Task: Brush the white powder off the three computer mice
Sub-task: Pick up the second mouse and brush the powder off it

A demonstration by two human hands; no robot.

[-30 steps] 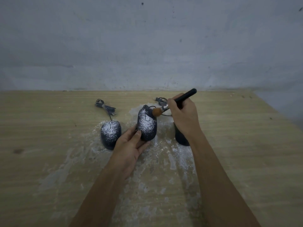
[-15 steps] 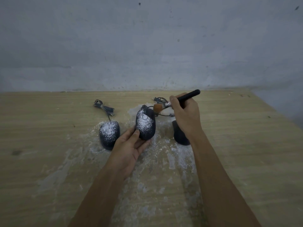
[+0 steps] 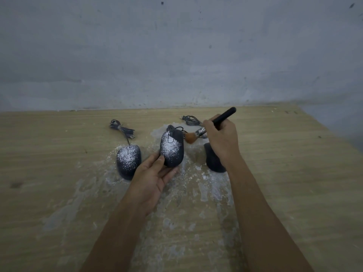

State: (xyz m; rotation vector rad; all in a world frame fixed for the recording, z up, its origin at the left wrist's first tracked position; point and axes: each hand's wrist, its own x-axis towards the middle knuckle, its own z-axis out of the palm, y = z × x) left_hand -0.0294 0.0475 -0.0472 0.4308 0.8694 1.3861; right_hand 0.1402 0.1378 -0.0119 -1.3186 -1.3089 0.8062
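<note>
At frame centre the left hand [image 3: 151,179] cradles the powdered middle mouse [image 3: 172,149], thumb on its near-left edge and fingers beneath; the right hand [image 3: 222,138] curls round the makeup brush [image 3: 200,132], bristles just right of the mouse's nose. The shell looks light, rigid and slick under powder, so a hold low on its sides leaves the top free.

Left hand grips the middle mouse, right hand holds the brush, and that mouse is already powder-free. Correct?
No: the head view shows the middle mouse speckled with white powder. The left hand does grip it and the right hand holds the brush.
</note>
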